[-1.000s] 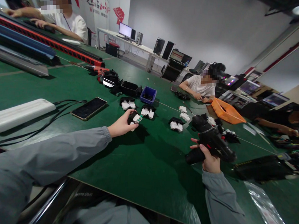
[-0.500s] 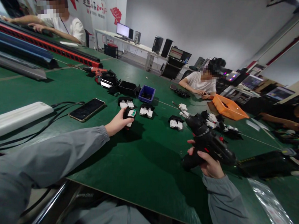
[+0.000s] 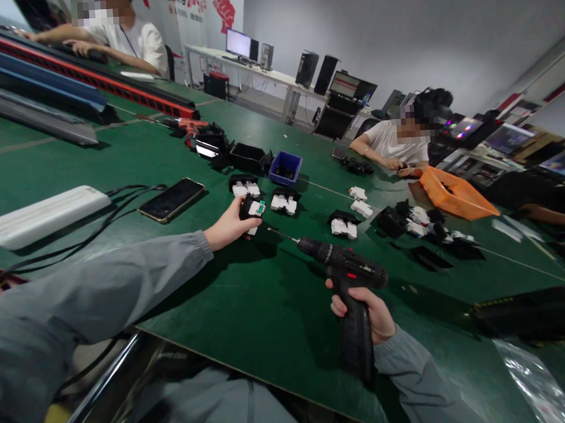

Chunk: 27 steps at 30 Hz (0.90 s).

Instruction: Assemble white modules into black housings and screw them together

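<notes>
My left hand (image 3: 229, 224) pinches a small black-and-white part with a green piece (image 3: 256, 208) on it, close to the green table. In my right hand (image 3: 372, 311) is a black cordless drill (image 3: 348, 271), gripped by its handle. Its long thin bit points left, with the tip a little right of the held part; whether they touch I cannot tell. Beyond the left hand sit two similar black-and-white parts, one (image 3: 245, 185) behind it and one (image 3: 284, 202) to its right. Another such part (image 3: 344, 225) lies past the drill's chuck.
A blue bin (image 3: 285, 168) holds small dark pieces, beside a black bin (image 3: 248, 157). A phone (image 3: 171, 200) and a white power strip (image 3: 43, 216) lie left. An orange tray (image 3: 458, 193) stands right, near a seated person (image 3: 396, 144). An orange-black drill (image 3: 196, 129) lies farther back.
The drill has swung round in my right hand and come left, so its bit now points toward the held part. My left hand keeps its hold, and the camera view has shifted slightly.
</notes>
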Motion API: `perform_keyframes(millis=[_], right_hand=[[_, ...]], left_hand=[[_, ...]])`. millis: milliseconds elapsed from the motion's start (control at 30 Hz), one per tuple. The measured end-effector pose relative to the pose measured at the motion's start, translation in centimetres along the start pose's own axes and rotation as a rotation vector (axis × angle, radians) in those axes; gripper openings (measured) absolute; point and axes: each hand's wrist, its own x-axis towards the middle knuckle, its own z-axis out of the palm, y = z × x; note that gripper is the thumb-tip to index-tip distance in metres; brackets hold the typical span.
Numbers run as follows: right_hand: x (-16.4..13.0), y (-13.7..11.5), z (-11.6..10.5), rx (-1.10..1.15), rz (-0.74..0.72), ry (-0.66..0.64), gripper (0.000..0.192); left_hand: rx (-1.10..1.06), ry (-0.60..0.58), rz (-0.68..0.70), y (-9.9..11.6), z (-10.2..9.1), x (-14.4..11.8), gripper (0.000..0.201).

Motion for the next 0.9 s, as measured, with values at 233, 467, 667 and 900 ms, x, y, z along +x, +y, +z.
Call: perform_keyframes(millis=[233,467,667,900], right_hand=[[-0.1,-0.8,2.0,0.005,-0.060,0.022,0.037],[-0.2,-0.5,2.0,-0.039,-0.105,0.006,0.027],[-0.1,-0.3,2.1,0.020,-0.106,0.022,0.026],[0.0,-0.2,2.0,-0.023,-0.123,0.035,0.027]], left_hand=[[0.140,-0.051,0.071,0.4,0.3,-0.4,0.061],[0.241,-0.082,0.173,0.1,0.2,-0.6,0.060],[0.333,-0.108,0.279,-0.1,0.0,-0.6,0.061],[0.336,-0.116,0.254,0.2,0.0,-0.8,0.061]])
